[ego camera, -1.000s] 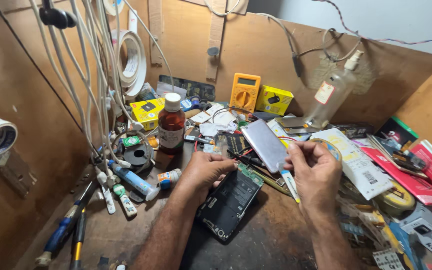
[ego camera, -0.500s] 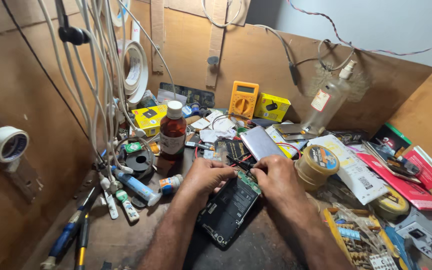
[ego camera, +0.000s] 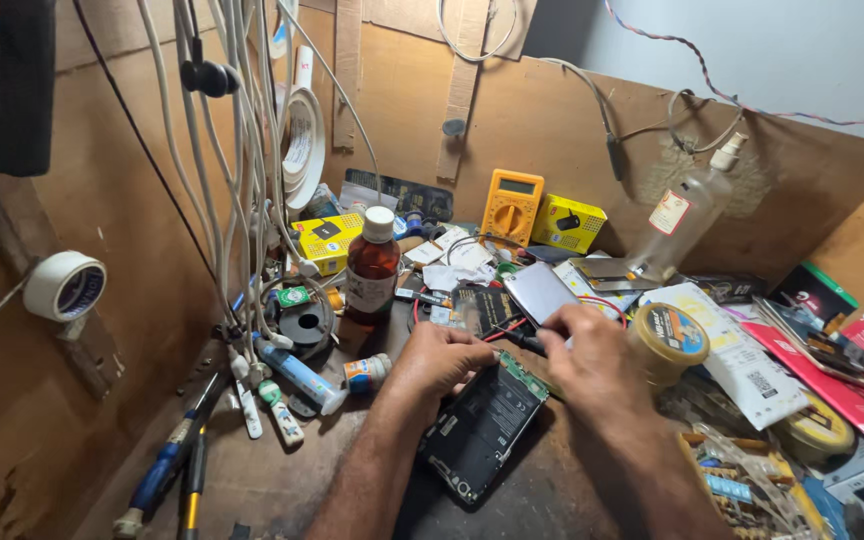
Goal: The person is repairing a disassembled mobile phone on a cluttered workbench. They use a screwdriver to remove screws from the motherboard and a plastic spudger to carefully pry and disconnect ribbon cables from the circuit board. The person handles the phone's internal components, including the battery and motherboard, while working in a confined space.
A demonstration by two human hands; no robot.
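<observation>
An opened phone body with a black inside and a green board at its top lies on the brown bench in front of me. My left hand rests on its upper left edge, fingers curled. My right hand is over its upper right corner, fingers bent down toward the red and black wires beside the board. Whether either hand pinches anything is hidden by the fingers. A grey phone back cover lies just behind my right hand.
A brown bottle with a white cap stands behind my left hand. A yellow multimeter, yellow boxes, a clear spray bottle, a tape roll, tubes and screwdrivers crowd the bench. White cables hang at left.
My right hand has come in from the right to the phone's top corner, next to my left hand. The view has tilted down and closer.
</observation>
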